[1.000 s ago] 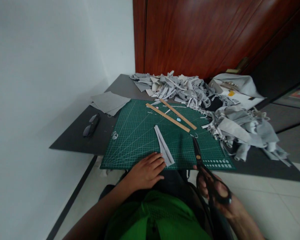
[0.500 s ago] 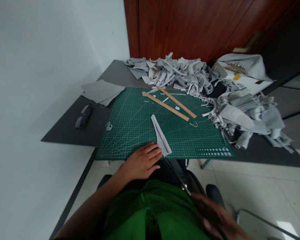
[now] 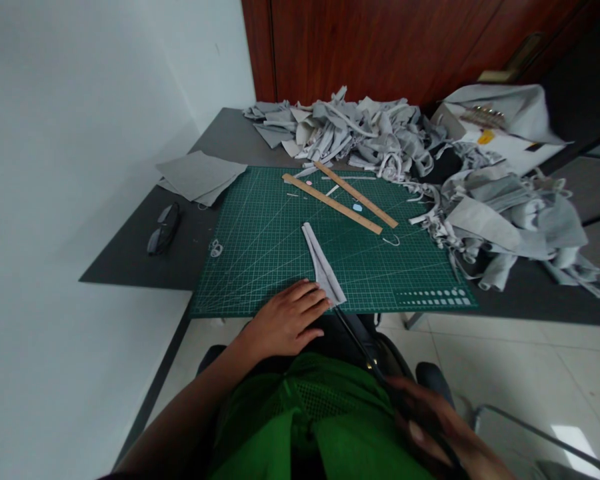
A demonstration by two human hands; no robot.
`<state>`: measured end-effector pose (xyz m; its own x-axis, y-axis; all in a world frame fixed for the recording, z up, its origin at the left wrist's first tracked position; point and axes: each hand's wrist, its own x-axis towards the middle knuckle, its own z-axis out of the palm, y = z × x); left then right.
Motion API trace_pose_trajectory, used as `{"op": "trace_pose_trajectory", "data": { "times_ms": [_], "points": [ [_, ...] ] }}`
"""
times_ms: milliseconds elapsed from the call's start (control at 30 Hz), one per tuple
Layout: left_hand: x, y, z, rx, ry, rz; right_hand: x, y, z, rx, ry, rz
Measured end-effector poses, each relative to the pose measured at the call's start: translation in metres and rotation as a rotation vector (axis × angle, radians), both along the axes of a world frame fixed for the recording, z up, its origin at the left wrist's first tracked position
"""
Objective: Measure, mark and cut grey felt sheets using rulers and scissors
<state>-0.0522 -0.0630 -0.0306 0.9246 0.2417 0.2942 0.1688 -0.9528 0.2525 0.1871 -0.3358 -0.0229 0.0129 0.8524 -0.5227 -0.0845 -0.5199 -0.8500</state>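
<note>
Clock directions run from the middle of the green gridded cutting mat (image 3: 260, 253), with 12 on the far side. The mat lies on a dark grey tabletop (image 3: 180, 270). A light grey folded fabric strip (image 3: 324, 267) sits on the mat toward 6 o'clock, its narrow end pointing to 11, wide end by the near edge.

Left hand (image 3: 290, 317) comes in at 7 o'clock, palm down, fingers laid flat and close together, thumb apart; fingertips rest on the strip's wide end. Right hand (image 3: 443, 417) is at 5 o'clock, beyond the mat's near edge, wrapped around the dark handles of long black metal scissors (image 3: 371, 363). Blades point to 11, tip right at the strip's wide end — contact unclear, blade spread can't be told either.

Two flat tan wooden rulers (image 3: 333, 203) slant across the mat around 12 to 1, drawing closer at their right ends. Small pale blue piece (image 3: 357, 207) between them. Thin white curl (image 3: 391, 241) near those right ends; small white loops (image 3: 216, 248) at 9, on the mat's edge.

Off the mat: dark-framed glasses (image 3: 164, 230) at 9, stacked flat grey fabric sheets (image 3: 203, 177) at 10, tangled grey fabric scraps (image 3: 350, 130) at 12, white box (image 3: 510, 148) at 2, another grey scrap heap (image 3: 515, 220) at 3.
</note>
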Motion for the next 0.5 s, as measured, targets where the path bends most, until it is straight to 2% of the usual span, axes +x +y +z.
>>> {"op": "trace_pose_trajectory", "data": {
  "times_ms": [133, 300, 500],
  "points": [
    [-0.003, 0.003, 0.002, -0.037, -0.036, -0.026, 0.005, 0.004, 0.001, 0.005, -0.020, 0.085],
    [-0.004, 0.003, -0.002, 0.000, -0.082, -0.043, -0.005, 0.003, 0.000, -0.012, -0.051, 0.018],
    [-0.003, 0.002, -0.009, 0.086, -0.109, -0.008, -0.022, 0.011, 0.023, -0.116, -0.131, -0.054]
  ]
}}
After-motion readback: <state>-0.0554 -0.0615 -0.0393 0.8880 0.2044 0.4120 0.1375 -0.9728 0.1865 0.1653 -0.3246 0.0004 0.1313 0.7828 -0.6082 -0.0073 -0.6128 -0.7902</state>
